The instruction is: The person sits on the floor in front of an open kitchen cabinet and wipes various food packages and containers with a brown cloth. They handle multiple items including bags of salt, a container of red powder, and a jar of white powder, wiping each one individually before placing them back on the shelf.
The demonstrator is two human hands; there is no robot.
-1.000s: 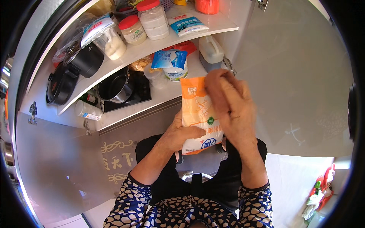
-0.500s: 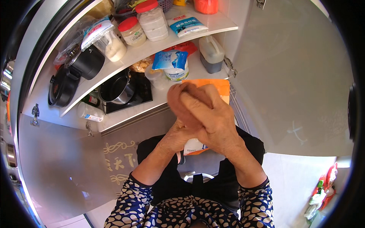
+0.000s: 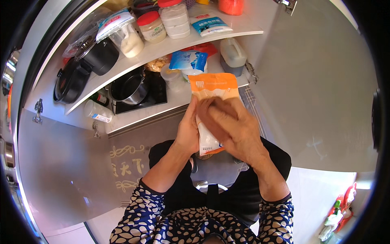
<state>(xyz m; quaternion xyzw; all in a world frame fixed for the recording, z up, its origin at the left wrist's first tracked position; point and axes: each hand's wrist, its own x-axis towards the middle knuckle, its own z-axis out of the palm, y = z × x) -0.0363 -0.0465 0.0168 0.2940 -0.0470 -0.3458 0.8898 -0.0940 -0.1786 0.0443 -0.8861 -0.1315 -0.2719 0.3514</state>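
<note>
Bag: likely soft, weighty; grip sides
Left hand: holding bag's edge
Right hand: holding brown cloth over bag

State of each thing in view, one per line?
Bag: held; seal unclear
Left hand: holding bag's left edge
Right hand: gripping brown cloth
Brown cloth: bunched, blurred
Left door: open
Right door: open
Steel pot: uncovered
Jug: part-full
Short jar: lid on
Tall jar: lid on

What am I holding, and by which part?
An orange-and-white packet, by its left edge, in your left hand. Your right hand is across the front, blurred; whether it grips too can't be told.
</note>
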